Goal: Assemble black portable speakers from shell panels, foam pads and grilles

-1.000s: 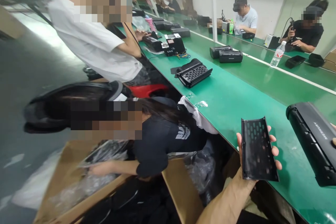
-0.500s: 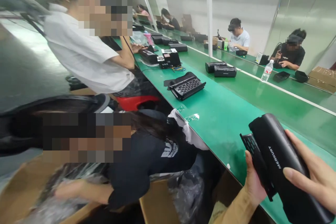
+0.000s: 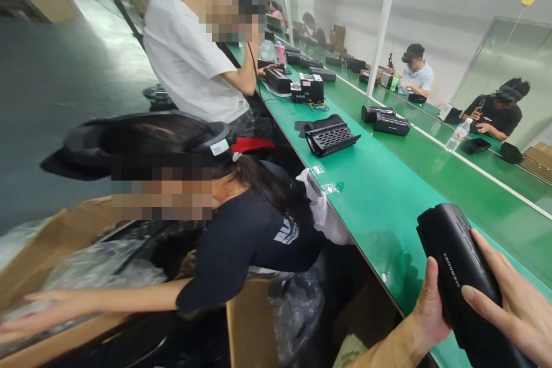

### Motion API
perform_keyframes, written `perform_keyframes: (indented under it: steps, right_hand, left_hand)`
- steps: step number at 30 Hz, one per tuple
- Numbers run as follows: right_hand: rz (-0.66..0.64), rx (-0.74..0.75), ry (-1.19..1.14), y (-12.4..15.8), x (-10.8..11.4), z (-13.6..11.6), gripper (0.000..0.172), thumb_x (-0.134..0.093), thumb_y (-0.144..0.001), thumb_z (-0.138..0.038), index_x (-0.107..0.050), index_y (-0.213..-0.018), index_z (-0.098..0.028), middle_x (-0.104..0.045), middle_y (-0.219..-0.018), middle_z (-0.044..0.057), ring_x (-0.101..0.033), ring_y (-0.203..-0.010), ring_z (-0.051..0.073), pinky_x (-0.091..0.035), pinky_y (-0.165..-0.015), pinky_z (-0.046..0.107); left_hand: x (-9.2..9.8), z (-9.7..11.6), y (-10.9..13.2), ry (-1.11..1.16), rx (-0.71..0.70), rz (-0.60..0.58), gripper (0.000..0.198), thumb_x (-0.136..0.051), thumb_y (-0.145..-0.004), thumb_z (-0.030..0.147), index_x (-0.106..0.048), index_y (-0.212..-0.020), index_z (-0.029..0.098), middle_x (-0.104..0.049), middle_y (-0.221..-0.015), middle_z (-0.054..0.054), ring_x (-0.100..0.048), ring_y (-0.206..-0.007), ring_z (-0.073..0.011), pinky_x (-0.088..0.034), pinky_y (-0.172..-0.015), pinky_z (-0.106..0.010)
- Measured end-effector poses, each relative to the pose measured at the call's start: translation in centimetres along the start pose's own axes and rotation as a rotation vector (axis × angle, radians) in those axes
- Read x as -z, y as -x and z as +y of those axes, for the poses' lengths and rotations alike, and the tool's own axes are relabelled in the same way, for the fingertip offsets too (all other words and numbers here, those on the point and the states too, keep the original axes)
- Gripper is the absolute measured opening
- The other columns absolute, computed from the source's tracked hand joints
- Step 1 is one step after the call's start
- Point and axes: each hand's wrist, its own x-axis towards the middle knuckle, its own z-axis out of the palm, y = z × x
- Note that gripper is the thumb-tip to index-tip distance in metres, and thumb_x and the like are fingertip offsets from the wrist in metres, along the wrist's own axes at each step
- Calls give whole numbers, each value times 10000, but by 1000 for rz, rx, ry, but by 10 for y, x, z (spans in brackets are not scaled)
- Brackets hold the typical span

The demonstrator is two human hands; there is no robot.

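Note:
At the lower right, both my hands are closed on a black MERKURY speaker-like housing (image 3: 463, 261), held tilted above the green bench. My left hand (image 3: 431, 313) grips its left side, thumb pointing up along the edge. Across the right side and top lies my right hand (image 3: 513, 299), its thumb over the front near the lettering. The lower end of the housing runs out past the frame's edge. No separate perforated panel shows beside it now. Farther along the bench lies another black housing with a slotted panel (image 3: 332, 137).
A co-worker in black (image 3: 259, 230) leans over a cardboard box (image 3: 97, 215) with clear plastic at left. Beyond sits a co-worker in white (image 3: 185, 52). The green bench (image 3: 366, 195) also bears a black device (image 3: 308, 89), paired housings (image 3: 391, 124) and a water bottle (image 3: 459, 134).
The slotted panel at the housing's left side stood apart and is now out of sight. My view has swung left. The near co-worker's arm has stretched farther left over the box.

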Motion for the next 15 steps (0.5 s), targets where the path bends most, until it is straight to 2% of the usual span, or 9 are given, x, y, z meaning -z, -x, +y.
perform_keyframes:
  steps: [3, 6, 11, 15]
  right_hand:
    - [57, 59, 19, -1, -8, 6, 924, -618, -983, -594, -236, -1772, -301, -598, -1587, 146, -723, -1280, 417, -658, -977, 508]
    - [75, 37, 22, -1, -14, 5, 901, -559, -1015, -619, -193, -1779, -313, -594, -1573, 155, -752, -1223, 406, -671, -922, 502]
    - [-35, -58, -18, 0, -15, -2, 910, -461, -1042, -688, -102, -1788, -308, -530, -1599, 177, -785, -1128, 360, -680, -782, 426]
    - [-97, -84, -21, -2, -13, -3, 952, -443, -1030, -728, -87, -1789, -275, -575, -1507, 193, -794, -1025, 337, -667, -840, 472]
  left_hand:
    - [1, -2, -1, -4, -9, 42, 1050, -672, -713, 965, -785, -1301, 103, -762, -1340, -235, -590, -1421, -477, -395, -1252, -580]
    - [2, -4, -3, -9, -9, 90, 1012, -698, -705, 950, -792, -1283, 126, -783, -1295, -231, -626, -1382, -480, -427, -1221, -605]
    - [11, -9, -6, -12, 52, 70, 1011, -690, -677, 974, -805, -1248, 147, -791, -1291, -206, -622, -1395, -471, -415, -1229, -615]
    - [16, -11, -7, -5, 54, 102, 1027, -709, -681, 959, -783, -1293, 138, -785, -1306, -207, -590, -1432, -466, -398, -1243, -600]
